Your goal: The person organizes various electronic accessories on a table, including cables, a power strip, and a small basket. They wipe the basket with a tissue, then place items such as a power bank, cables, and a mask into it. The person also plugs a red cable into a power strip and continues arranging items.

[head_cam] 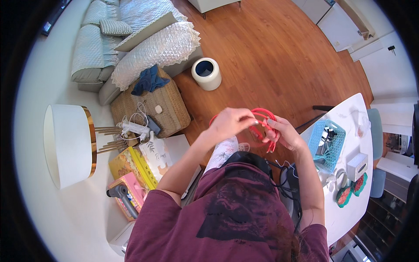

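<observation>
A red cable (264,112) is bunched in loose loops in front of my body, above the wooden floor. My right hand (281,133) is closed around the gathered loops, with strands hanging below its fingers. Just to the left, my left hand (234,119) pinches a strand of the same cable between thumb and fingertips. Part of the cable passes behind my left hand and shows again at its far left side. A thicker red piece hangs between the hands, too blurred to name.
A white table (348,131) at the right bears a blue plastic basket (341,139) of cables and a tissue box (357,167). A white bin (210,82) stands ahead. Leftward are a woven chest (170,111), a sofa (157,46) and a large lamp (70,147).
</observation>
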The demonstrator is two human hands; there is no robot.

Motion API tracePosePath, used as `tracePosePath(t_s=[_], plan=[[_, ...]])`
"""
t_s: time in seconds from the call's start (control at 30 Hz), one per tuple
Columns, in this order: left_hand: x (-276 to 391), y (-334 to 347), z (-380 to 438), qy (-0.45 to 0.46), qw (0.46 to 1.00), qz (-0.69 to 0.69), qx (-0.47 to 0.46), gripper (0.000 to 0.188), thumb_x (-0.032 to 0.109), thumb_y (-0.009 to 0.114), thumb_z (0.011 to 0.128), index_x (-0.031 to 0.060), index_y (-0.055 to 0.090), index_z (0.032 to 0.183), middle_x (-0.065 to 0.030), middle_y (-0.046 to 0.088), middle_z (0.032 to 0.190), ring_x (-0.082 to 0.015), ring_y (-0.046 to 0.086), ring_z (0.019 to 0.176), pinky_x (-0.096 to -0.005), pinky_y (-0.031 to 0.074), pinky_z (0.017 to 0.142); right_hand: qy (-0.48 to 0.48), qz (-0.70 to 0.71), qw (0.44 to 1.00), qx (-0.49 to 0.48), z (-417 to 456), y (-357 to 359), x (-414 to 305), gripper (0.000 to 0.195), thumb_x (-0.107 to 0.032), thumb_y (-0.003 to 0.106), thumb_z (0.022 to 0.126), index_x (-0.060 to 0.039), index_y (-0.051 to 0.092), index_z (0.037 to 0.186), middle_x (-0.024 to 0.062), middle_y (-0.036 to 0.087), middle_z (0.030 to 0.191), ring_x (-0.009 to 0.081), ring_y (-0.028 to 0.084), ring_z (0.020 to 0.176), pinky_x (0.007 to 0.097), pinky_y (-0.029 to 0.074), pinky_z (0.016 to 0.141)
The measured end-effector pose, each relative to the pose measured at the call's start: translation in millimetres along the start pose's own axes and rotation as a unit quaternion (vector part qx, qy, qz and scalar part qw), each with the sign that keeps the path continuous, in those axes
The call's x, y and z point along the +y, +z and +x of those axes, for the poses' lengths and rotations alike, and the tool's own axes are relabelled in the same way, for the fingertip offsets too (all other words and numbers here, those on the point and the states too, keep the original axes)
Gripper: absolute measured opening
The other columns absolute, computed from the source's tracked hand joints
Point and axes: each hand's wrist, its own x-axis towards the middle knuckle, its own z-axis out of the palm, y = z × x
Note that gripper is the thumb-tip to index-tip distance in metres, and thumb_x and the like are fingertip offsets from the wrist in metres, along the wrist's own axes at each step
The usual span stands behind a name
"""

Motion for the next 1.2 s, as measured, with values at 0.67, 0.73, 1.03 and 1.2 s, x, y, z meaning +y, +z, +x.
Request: tracePosePath(t_s=[0.67,0.73,1.03,1.2], plan=[[-76,-67,-120,0.013,0.613,-0.743,0.268,0.051,-0.002,0.043,0.098,0.0018,0.031,0.148,-0.0139,0.039,0.15,-0.0242,0.051,0.127,-0.0407,0.035,0.115,0.129,0.181,0.967,-0.122,96,38,31,0.021,-0.015,0.047,0.102,-0.0012,0.055,0.115,-0.0052,0.044,0.068,0.0042,0.037,0.052,0.024,0.046,0.067],[-87,-82,-133,-0.02,0.589,-0.743,0.316,0.054,-0.005,0.044,0.095,0.0005,0.03,0.148,-0.0165,0.039,0.149,-0.0244,0.051,0.128,-0.0402,0.035,0.115,0.146,0.208,0.96,-0.122,117,54,35,0.021,-0.015,0.048,0.101,-0.0011,0.055,0.115,-0.0055,0.044,0.068,0.0039,0.037,0.052,0.0235,0.045,0.067],[-156,-170,-248,-0.159,0.571,-0.706,0.388,0.046,-0.009,0.047,0.091,0.0016,0.047,0.136,-0.0164,0.058,0.13,-0.0204,0.063,0.11,-0.0338,0.051,0.101,0.246,0.456,0.846,-0.127,216,154,43,0.017,-0.009,0.037,0.103,-0.001,0.051,0.098,-0.0024,0.04,0.066,0.0057,0.037,0.052,0.0206,0.04,0.059],[-207,-188,-291,-0.267,0.605,-0.583,0.471,0.026,-0.001,0.062,0.091,0.0023,0.061,0.117,-0.0099,0.068,0.105,-0.0164,0.067,0.087,-0.0257,0.059,0.078,0.237,0.488,0.83,-0.13,253,197,46,0.018,-0.011,0.036,0.103,-0.0046,0.044,0.088,-0.0014,0.04,0.065,0.0068,0.036,0.054,0.0209,0.038,0.057]])
